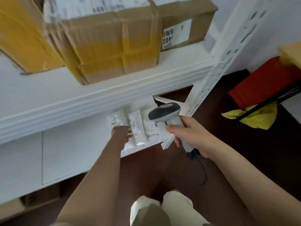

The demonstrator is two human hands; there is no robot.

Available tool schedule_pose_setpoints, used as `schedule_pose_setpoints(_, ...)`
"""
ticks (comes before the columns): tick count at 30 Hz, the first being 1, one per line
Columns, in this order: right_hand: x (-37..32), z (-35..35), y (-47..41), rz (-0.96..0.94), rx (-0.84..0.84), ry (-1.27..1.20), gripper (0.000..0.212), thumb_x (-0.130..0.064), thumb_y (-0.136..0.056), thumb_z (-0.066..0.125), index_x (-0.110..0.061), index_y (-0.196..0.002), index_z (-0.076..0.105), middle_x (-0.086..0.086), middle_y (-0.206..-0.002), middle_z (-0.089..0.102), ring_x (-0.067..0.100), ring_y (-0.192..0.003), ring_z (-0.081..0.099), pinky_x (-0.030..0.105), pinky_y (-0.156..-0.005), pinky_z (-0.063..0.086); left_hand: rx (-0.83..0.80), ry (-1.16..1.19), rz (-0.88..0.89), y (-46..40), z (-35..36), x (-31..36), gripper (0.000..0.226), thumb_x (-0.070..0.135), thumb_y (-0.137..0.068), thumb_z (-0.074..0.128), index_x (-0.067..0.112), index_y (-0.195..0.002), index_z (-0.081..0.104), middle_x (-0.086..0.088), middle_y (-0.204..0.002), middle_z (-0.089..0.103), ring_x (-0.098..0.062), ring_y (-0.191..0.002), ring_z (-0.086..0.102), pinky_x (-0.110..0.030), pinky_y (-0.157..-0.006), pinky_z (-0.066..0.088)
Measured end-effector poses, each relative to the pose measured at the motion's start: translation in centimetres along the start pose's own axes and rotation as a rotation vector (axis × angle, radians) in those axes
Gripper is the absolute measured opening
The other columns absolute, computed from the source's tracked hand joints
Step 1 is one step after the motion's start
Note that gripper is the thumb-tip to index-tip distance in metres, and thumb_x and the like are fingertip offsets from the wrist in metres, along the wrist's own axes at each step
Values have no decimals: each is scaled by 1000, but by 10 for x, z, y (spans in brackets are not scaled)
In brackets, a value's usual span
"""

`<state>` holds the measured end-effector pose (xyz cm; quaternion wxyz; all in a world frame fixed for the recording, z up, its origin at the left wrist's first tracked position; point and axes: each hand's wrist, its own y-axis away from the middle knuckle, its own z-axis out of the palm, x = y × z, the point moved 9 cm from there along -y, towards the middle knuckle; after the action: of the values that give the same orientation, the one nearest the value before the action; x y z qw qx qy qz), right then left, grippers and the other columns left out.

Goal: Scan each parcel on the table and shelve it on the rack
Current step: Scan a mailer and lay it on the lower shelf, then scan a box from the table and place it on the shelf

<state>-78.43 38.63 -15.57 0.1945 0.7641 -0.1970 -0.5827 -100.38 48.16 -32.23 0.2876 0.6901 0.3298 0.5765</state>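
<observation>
I look down at a white rack. On its lower shelf [68,154] lie a few white plastic parcels [138,128] with printed labels, side by side near the right end. My left hand [122,134] reaches onto that shelf, its fingers extended and touching the leftmost parcel. My right hand [190,136] grips a grey and white barcode scanner [166,116] by its handle, with the scanner head above the right parcel. Its coiled cable hangs below my wrist.
The upper shelf [114,93] carries three cardboard boxes [114,44] taped in yellow, one overhanging the edge. A perforated white upright [216,69] bounds the rack on the right. Beyond it sit a red bag [260,85] and a yellow cloth [255,116] on the dark floor.
</observation>
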Motion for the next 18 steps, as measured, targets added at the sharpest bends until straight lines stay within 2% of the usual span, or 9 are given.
schedule_pose_setpoints(2, -10, -11, 25, 22, -21, -3, 9, -26, -95, 62, -18, -94, 60, 1, -57, 56, 11, -51, 54, 16, -50, 44, -94, -33, -1, 42, 26, 9, 27, -1, -102, 31, 4, -96, 57, -11, -85, 62, -20, -67, 59, -24, -61, 39)
schedule_pose_setpoints(4, -19, -26, 55, 26, -33, 26, 11, -26, -95, 62, -16, -97, 60, 1, -62, 57, 9, -52, 55, 17, -52, 45, -194, -136, -8, 83, 50, 13, 28, 1, -101, 33, 2, -95, 61, -12, -90, 65, -22, -72, 63, -26, -65, 44)
schedule_pose_setpoints(7, -27, -63, 107, 21, 7, 29, 18, -28, -94, 64, -13, -101, 61, 2, -71, 59, 10, -57, 58, 20, -56, 48, -360, -409, 10, 133, 93, 23, 29, 7, -100, 36, 6, -92, 64, -12, -103, 69, -24, -81, 66, -30, -75, 51)
schedule_pose_setpoints(10, -30, -115, 167, 33, 129, -36, 20, -29, -94, 65, -12, -105, 62, 0, -69, 59, 10, -57, 58, 23, -57, 48, -530, -683, 74, 191, 147, 42, 28, 15, -102, 38, 11, -103, 66, -6, -113, 70, -22, -96, 68, -36, -89, 52)
schedule_pose_setpoints(14, -30, -191, 238, -11, 355, -159, 18, -22, -96, 63, -7, -105, 61, 0, -65, 55, 7, -51, 55, 18, -51, 46, -835, -801, 79, 275, 243, 50, 25, 18, -101, 47, 13, -118, 65, -2, -116, 71, -23, -108, 68, -40, -94, 53)
schedule_pose_setpoints(18, -6, -264, 295, -41, 513, -245, 16, -21, -96, 62, -9, -107, 61, 0, -65, 55, 6, -51, 56, 18, -51, 46, -882, -853, 246, 339, 346, 62, 33, 6, -100, 41, 16, -125, 60, -1, -118, 69, -21, -107, 67, -41, -98, 52)
